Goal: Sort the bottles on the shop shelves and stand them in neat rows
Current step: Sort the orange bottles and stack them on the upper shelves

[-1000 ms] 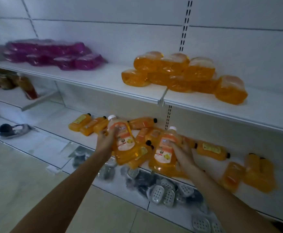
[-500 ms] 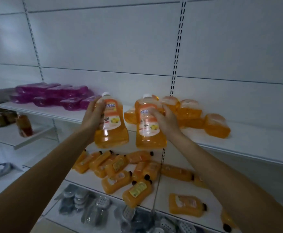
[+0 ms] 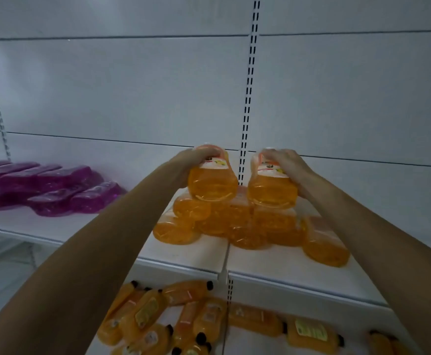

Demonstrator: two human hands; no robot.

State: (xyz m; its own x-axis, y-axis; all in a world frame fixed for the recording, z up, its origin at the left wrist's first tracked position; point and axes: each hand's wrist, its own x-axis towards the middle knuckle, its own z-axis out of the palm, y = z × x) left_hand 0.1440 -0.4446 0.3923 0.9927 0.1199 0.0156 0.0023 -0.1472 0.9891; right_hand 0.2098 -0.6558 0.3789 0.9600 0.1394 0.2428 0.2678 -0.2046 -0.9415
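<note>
Left bottle [image 3: 213, 185]: orange, held above the upper shelf [image 3: 183, 263] with its base toward us and its cap end toward the back panel [image 3: 132, 85]. The left hand [image 3: 196, 160] has its fingers curled over the label end.
Right bottle [image 3: 272, 192]: the same kind, just beside the first with a narrow gap between them, base toward us. The right hand [image 3: 286, 166] grips it from the top and right side, fingers wrapped round it.
Contact: both held bottles sit directly over the pile; we cannot tell whether they touch it.
Pile of orange bottles [image 3: 245, 226]: lying stacked on the upper shelf, astride the seam between its two boards, below the slotted upright [image 3: 247, 98]. We count at least six; overlap hides any others.
Front edge: a bare strip of shelf runs between the pile and the shelf's front edge.
Open room: we see bare shelf between the purple packs [image 3: 55, 188] and the pile, crossed by the left forearm, and more bare shelf right of the pile. The back panel rises plain above it.
Purple packs: lying flat toward the left end of the upper shelf, at least seven, well apart from the pile.
Lower-shelf bottles [image 3: 173, 316]: orange with black caps, lying jumbled on their sides on the lower shelf [image 3: 250, 345]. We count at least ten, some cut off at the bottom.
</note>
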